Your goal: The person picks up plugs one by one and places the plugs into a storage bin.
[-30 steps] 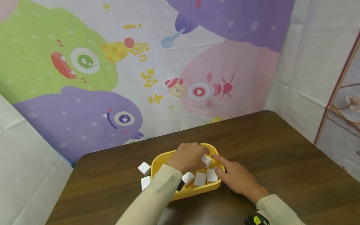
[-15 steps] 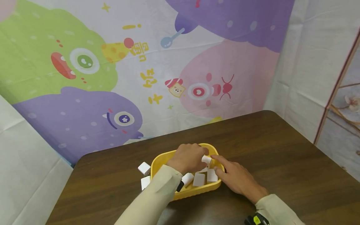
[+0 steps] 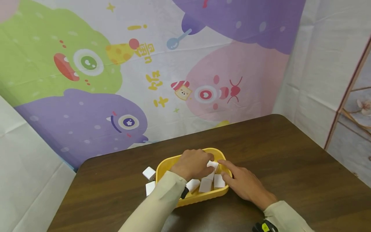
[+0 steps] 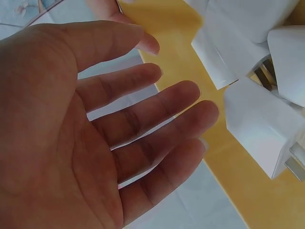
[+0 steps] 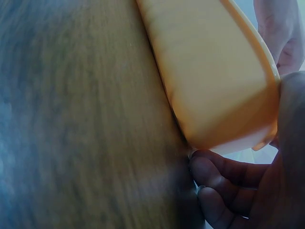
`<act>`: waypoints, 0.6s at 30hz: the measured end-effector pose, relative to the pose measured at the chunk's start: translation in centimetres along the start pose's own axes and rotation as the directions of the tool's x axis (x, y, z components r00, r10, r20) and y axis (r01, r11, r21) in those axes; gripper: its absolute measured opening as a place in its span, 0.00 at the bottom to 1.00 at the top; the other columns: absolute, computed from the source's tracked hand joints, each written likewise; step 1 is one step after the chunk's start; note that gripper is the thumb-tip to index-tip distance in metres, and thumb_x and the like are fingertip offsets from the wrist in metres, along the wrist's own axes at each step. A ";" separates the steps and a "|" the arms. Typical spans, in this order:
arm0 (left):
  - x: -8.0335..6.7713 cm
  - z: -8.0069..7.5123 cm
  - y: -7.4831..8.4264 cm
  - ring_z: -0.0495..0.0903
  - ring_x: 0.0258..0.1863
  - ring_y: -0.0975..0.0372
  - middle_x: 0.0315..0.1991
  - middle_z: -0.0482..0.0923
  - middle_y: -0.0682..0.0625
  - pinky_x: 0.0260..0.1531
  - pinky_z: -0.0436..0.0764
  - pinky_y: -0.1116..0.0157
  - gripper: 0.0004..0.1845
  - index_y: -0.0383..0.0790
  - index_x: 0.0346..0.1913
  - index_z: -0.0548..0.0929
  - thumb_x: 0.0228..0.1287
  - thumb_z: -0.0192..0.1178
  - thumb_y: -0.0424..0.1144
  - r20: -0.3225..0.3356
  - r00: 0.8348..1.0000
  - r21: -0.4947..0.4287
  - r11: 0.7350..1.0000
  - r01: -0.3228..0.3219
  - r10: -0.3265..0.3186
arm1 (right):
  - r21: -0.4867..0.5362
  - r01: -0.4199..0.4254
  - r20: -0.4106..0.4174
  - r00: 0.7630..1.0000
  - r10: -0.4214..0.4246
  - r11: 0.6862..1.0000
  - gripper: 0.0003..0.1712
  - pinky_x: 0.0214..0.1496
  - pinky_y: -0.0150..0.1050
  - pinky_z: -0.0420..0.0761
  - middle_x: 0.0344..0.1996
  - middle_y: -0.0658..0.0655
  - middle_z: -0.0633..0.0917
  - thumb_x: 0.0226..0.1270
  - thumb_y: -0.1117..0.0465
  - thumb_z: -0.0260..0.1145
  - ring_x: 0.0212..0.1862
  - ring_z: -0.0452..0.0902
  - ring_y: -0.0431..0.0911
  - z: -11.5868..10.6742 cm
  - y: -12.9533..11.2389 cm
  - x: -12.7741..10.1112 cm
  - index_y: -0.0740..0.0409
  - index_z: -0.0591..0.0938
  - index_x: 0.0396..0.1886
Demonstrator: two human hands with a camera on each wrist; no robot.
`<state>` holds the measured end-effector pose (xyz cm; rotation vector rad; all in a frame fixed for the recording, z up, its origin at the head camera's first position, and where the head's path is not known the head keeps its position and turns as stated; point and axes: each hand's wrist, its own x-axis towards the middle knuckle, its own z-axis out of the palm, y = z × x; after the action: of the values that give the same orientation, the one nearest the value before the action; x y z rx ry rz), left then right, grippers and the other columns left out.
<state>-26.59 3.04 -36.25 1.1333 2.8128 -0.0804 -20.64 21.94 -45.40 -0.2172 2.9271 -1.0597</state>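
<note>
— Left hand (image 3: 192, 163)?
— Over the yellow tray (image 3: 203, 195) on the desk (image 3: 290, 167), fingers relaxed and spread, releasing a white block (image 3: 212, 164), now lower than before.
— Right hand (image 3: 244, 185)?
— Unmoved, curled against the tray's rim, steadying it.

White plug adapters (image 3: 206, 185) jumbled in shallow yellow tray (image 3: 203, 196).
</note>
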 end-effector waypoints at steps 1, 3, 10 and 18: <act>0.0 0.0 0.0 0.72 0.19 0.64 0.21 0.74 0.60 0.20 0.72 0.66 0.16 0.51 0.55 0.86 0.70 0.59 0.52 0.002 1.000 -0.004 1.000 0.004 -0.004 | 0.002 -0.002 0.001 1.000 0.002 1.000 0.26 0.35 0.45 0.69 0.23 0.48 0.71 0.76 0.47 0.55 0.26 0.67 0.43 0.0 0.0 0.0 0.32 0.70 0.72; -0.1 0.0 0.0 0.72 0.19 0.64 0.22 0.75 0.60 0.20 0.72 0.66 0.17 0.51 0.56 0.85 0.70 0.59 0.53 0.002 1.000 -0.009 1.000 0.014 -0.014 | 0.005 -0.003 0.000 1.000 0.003 1.000 0.26 0.34 0.44 0.69 0.23 0.48 0.71 0.76 0.48 0.55 0.24 0.66 0.43 0.0 -0.1 0.1 0.32 0.70 0.72; -0.6 0.2 -0.7 0.79 0.28 0.64 0.40 0.86 0.58 0.25 0.77 0.63 0.18 0.52 0.56 0.86 0.69 0.61 0.53 -0.036 0.999 0.010 1.000 0.026 -0.026 | -0.001 0.004 -0.008 1.000 -0.004 1.000 0.26 0.36 0.45 0.69 0.35 0.49 0.79 0.75 0.48 0.56 0.28 0.68 0.43 0.0 -0.1 -0.1 0.34 0.71 0.72; -2.2 0.3 -1.9 0.77 0.23 0.66 0.43 0.87 0.54 0.20 0.75 0.65 0.18 0.48 0.56 0.86 0.68 0.61 0.50 -0.079 0.997 -0.071 0.997 0.020 -0.025 | -0.006 -0.001 -0.010 1.000 0.001 1.000 0.27 0.42 0.48 0.72 0.53 0.49 0.81 0.76 0.46 0.56 0.36 0.72 0.45 0.0 0.1 0.0 0.35 0.70 0.72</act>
<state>-26.27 0.12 -36.29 1.1136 2.8730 0.0621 -20.67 21.95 -45.47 -0.2109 2.9387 -1.0554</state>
